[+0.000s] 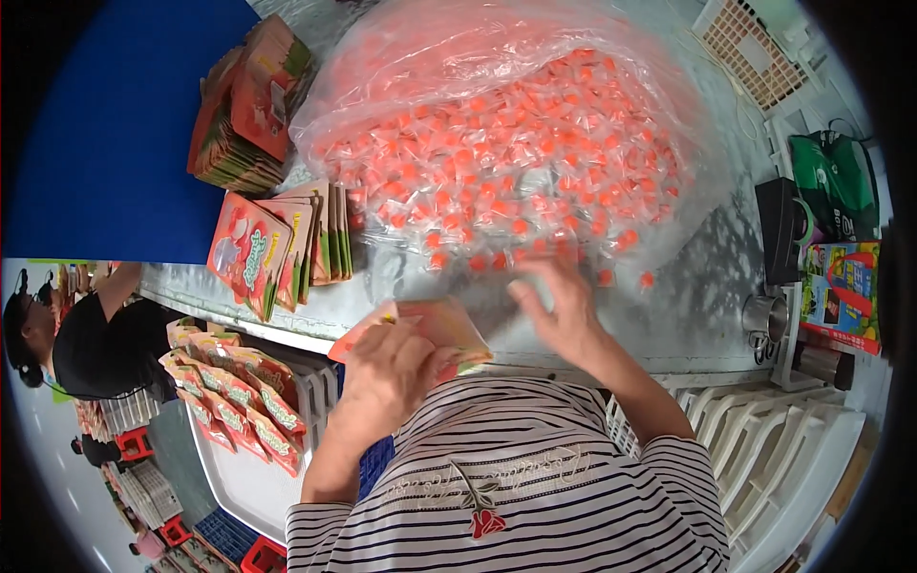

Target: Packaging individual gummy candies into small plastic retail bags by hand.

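At the near edge of the desk (669,320), just in front of the striped shirt (535,458), a red pouch (449,323) was in the left hand (387,368), whose bent fingers pinched its left part. The right hand (562,304) was apart from the pouch, its thumb spread away from its fingers; these reached the near fringe of the small wrapped red pieces (516,226) in a clear plastic bag (382,81), though whether they touched any could not be told.

The pouch looked light, thin and bendable, its glossy film probably a little slippery but hardly fragile. A side edge seemed the best hold, gripped without crushing the panels together. The wrapped pieces looked light and hard, best taken by their clear wrappers.

As seen, the pouch's longer extent ran left to right across the body, slanted, with a green-tinged corner toward the lower right. Which end was its mouth could not be told.
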Demonstrator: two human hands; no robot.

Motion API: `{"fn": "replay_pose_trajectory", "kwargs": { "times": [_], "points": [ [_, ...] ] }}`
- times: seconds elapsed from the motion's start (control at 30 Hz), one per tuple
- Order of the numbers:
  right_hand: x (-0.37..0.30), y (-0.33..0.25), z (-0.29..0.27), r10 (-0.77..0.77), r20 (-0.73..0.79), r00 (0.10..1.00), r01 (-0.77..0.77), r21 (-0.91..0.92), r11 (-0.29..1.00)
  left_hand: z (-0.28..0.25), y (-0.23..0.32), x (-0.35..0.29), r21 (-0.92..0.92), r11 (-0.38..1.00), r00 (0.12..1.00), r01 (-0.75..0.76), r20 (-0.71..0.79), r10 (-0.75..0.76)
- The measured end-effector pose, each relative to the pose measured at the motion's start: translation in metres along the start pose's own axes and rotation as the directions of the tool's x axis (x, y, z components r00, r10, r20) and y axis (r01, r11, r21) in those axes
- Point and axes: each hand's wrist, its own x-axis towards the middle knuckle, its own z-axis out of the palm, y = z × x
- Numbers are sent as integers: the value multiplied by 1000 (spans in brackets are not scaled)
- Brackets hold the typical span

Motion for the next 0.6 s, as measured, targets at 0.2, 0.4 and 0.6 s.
{"fn": "replay_pose_trajectory", "kwargs": {
  "times": [0.2,0.4,0.6],
  "points": [
    [-15,36,1,34,34,999,-18,-379,925,1,-4,-6,8,997,996,78,-48,-77],
    [-23,18,7,-21,114,993,51,-258,965,3,-8,-7,-10,994,994,106,-35,-106],
    [5,10,28,-80,131,988,106,-206,973,5,-8,-6,-12,995,993,103,-59,-104]
  ]
}}
